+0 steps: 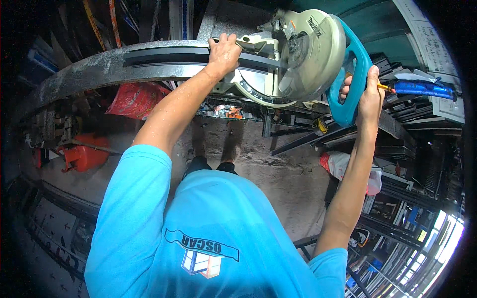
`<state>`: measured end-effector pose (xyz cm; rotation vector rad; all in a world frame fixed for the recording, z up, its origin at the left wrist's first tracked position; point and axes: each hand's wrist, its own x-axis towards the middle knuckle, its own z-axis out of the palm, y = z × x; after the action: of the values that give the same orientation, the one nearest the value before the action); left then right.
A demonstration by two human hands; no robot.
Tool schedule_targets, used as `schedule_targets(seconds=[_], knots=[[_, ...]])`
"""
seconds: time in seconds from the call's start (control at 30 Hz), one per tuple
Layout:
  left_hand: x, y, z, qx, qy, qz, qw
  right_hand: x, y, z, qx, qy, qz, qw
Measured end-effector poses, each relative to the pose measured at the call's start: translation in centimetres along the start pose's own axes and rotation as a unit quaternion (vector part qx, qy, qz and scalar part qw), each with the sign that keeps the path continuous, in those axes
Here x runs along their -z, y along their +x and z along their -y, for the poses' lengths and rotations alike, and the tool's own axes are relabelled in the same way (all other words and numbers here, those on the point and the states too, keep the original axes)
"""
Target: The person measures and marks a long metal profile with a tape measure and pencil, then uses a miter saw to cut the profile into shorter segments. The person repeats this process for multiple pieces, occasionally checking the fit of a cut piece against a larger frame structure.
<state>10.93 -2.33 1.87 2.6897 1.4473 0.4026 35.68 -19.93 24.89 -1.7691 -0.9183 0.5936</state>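
A miter saw (315,54) with a pale guard and a teal handle (354,74) stands at the upper right of the bench. My right hand (368,97) is closed round that handle. Beside its thumb shows a yellow pencil-like stick (385,88); whether the hand holds it, I cannot tell. A long dark metal bar (169,55) lies along the bench, its right end running in under the saw's guard. My left hand (226,54) grips the bar against the saw's fence, fingers hooked over the far side. The guard hides most of the blade and the bar's end.
The narrow bench (94,69) stretches left, with a red bag (136,99) below it. An orange-red plastic object (85,153) sits on the floor at left. Metal lengths (397,218) fill the right side; a tape measure (322,125) is near the saw.
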Motion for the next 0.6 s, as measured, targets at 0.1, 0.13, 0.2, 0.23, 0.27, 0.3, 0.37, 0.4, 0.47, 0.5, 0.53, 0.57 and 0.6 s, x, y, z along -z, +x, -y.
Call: schedule_targets(seconds=[0.1, 0.13, 0.2, 0.23, 0.27, 0.3, 0.37, 0.4, 0.47, 0.5, 0.53, 0.57, 0.6], knots=[[0.01, -0.05, -0.09, -0.003, -0.007, -0.006, 1.000, 0.10, 0.21, -0.05, -0.007, 0.007, 0.003, 1.000], [0.05, -0.05, -0.10, -0.004, -0.008, -0.005, 1.000, 0.32, 0.51, -0.04, -0.012, 0.004, 0.004, 1.000], [0.06, -0.10, 0.03, -0.006, -0.010, -0.001, 1.000, 0.30, 0.73, 0.24, -0.020, 0.000, 0.007, 1.000], [0.02, -0.11, 0.11, -0.003, -0.008, 0.000, 1.000, 0.17, 0.74, 0.59, -0.023, -0.001, 0.008, 1.000], [-0.01, -0.10, 0.11, -0.001, -0.006, 0.002, 1.000, 0.12, 0.71, 0.81, -0.026, -0.002, 0.009, 1.000], [-0.04, -0.09, 0.12, 0.001, -0.005, 0.003, 1.000, 0.11, 0.67, 0.79, -0.022, 0.001, 0.008, 1.000], [0.05, -0.02, 0.06, -0.001, -0.008, 0.005, 1.000, 0.10, 0.50, 0.54, -0.016, 0.006, 0.005, 1.000], [0.13, -0.02, -0.02, -0.001, -0.009, 0.007, 1.000, 0.06, 0.38, 0.39, -0.015, 0.003, -0.001, 1.000], [0.18, -0.04, -0.19, 0.001, -0.007, 0.005, 1.000, -0.05, 0.16, 0.16, -0.012, -0.003, -0.013, 1.000], [0.21, -0.05, -0.25, 0.003, -0.005, 0.004, 1.000, -0.03, 0.07, 0.03, -0.011, -0.005, -0.011, 1.000], [0.14, -0.04, -0.27, 0.005, -0.003, 0.003, 1.000, 0.00, -0.03, -0.12, -0.010, -0.007, -0.008, 1.000], [0.07, 0.02, -0.24, 0.007, 0.000, 0.002, 1.000, -0.01, -0.08, -0.17, -0.009, -0.008, -0.006, 1.000], [0.00, 0.06, -0.21, 0.009, 0.003, 0.001, 1.000, -0.08, -0.12, -0.10, -0.011, -0.007, -0.006, 1.000]])
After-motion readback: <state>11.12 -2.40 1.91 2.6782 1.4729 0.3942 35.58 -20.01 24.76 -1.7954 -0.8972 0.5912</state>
